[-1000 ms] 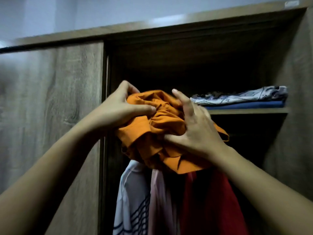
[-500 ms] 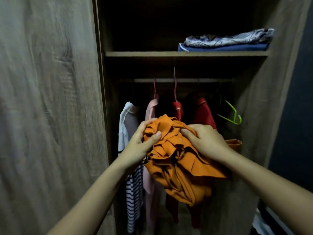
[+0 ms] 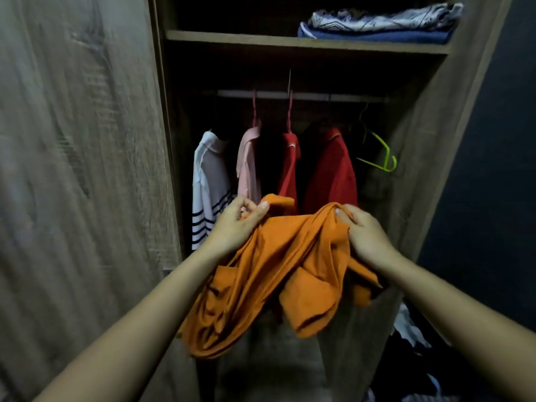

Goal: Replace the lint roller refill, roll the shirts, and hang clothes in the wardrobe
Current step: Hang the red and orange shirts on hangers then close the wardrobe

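Note:
An orange shirt [image 3: 269,268] hangs crumpled between both hands in front of the open wardrobe [image 3: 429,117]. My left hand [image 3: 235,224] pinches its top edge at the left, and my right hand [image 3: 362,233] grips a bunched part at the right. Behind it, on the rail [image 3: 307,96], hang a white striped shirt [image 3: 207,181], a pink shirt [image 3: 249,163] and two red shirts [image 3: 330,169]. An empty green hanger [image 3: 383,158] hangs at the rail's right end.
A closed wooden wardrobe door [image 3: 81,169] fills the left side. The shelf [image 3: 232,39] above the rail carries folded clothes [image 3: 383,24]. Loose clothes [image 3: 412,335] lie on the floor at the lower right, beside a dark wall.
The view has dropped from the top shelf to the hanging rail. My hands have lowered and spread apart, and the orange shirt has loosened from a tight bundle into a hanging drape.

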`<state>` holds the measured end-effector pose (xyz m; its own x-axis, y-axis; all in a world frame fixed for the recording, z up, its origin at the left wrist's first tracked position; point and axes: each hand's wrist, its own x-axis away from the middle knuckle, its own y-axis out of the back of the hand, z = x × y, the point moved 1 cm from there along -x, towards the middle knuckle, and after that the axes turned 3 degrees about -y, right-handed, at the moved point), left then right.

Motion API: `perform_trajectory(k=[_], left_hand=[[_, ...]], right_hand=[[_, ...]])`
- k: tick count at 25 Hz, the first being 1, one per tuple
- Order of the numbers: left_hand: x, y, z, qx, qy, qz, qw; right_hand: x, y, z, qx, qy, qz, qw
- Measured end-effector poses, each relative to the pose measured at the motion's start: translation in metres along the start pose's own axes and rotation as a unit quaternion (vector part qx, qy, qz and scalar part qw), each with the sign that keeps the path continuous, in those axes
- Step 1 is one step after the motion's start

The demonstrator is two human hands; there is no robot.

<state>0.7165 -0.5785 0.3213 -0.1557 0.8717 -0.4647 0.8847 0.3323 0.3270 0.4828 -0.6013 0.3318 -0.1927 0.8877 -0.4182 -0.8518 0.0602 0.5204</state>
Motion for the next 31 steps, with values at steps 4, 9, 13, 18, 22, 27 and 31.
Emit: perform_trajectory(k=[4, 9, 13, 18, 22, 27, 31], left_hand=[[-0.001, 0.015, -0.007, 0.053, 0.011, 0.029, 0.998], [0.001, 0.030, -0.025, 0.191, 0.013, 0.112, 0.975], [0.005, 0.030, -0.038, 0.166, -0.058, 0.144, 0.974], [-0.004, 0.023, -0.057, -0.043, -0.156, 0.056, 0.985], [-0.016, 0.010, -0.070, -0.096, -0.185, 0.020, 0.978], [-0.011, -0.003, -0.084, -0.102, -0.180, 0.036, 0.978], [-0.009, 0.011, -0.091, -0.108, -0.174, 0.017, 0.979]], right_hand=[[-0.007, 0.014, 0.004, 0.040, -0.003, -0.024, 0.999], [-0.016, 0.023, 0.003, 0.029, -0.024, -0.079, 0.996], [-0.020, 0.032, 0.007, 0.039, -0.019, -0.088, 0.995], [-0.016, 0.032, -0.004, 0.135, -0.049, -0.021, 0.989], [-0.007, 0.010, -0.005, 0.071, 0.059, 0.115, 0.989], [0.003, -0.022, -0.004, 0.028, 0.060, 0.168, 0.984], [0.011, -0.029, -0.002, -0.023, 0.021, 0.227, 0.973]])
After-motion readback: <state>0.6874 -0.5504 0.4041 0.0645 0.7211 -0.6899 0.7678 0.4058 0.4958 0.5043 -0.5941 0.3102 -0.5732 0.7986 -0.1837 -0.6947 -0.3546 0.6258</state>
